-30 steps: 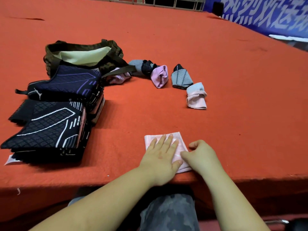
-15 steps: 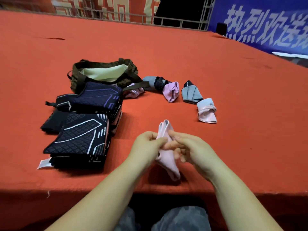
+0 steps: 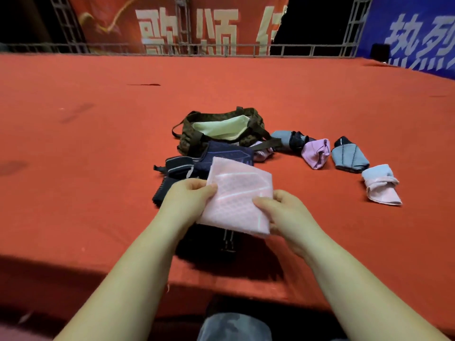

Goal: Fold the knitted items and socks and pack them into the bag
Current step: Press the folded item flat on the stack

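A folded pink knitted piece is held flat above the stack of dark knitted items. My left hand pinches its left edge and my right hand pinches its right edge. The pink piece hides most of the dark stack beneath it. Behind the stack sits the open olive patterned bag with a pale lining. To its right lie folded socks: a grey and black one, a purple one, a grey one and a pink and light-blue one.
The red cloth-covered table stretches far back to a metal railing and banners. Its near edge runs just below my forearms. Another pink sock peeks out under the bag strap.
The pink piece was pressed flat on the table near the edge, then lifted by both hands. It is now held spread over the dark stack, further left and forward.
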A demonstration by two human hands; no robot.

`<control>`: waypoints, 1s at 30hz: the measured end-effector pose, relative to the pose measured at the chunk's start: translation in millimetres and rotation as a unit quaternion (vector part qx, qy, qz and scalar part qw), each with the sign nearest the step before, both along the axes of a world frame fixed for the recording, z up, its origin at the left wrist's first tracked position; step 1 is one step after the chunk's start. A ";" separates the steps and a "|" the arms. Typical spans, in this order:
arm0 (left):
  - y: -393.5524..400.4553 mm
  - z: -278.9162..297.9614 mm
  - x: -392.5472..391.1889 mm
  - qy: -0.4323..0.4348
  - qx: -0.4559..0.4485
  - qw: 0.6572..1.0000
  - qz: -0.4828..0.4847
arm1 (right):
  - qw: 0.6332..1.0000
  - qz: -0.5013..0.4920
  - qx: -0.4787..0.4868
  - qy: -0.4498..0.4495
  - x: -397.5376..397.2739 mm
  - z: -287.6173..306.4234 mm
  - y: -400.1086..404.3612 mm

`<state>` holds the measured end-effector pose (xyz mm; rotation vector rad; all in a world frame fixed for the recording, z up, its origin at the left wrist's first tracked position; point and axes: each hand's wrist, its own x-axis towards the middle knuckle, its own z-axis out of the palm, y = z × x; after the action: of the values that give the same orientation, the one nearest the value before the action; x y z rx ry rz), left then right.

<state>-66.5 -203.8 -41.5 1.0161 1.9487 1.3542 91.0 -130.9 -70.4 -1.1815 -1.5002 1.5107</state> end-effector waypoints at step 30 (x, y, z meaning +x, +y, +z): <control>2.6 -58.9 -63.8 0.452 -0.223 0.834 -0.222 | 0.757 0.224 0.465 -0.401 -39.5 -52.1 5.3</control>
<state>-130.3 -201.3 -100.5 1.9026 2.2439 0.0779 51.5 -125.6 -122.5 -0.8449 -2.7869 0.1942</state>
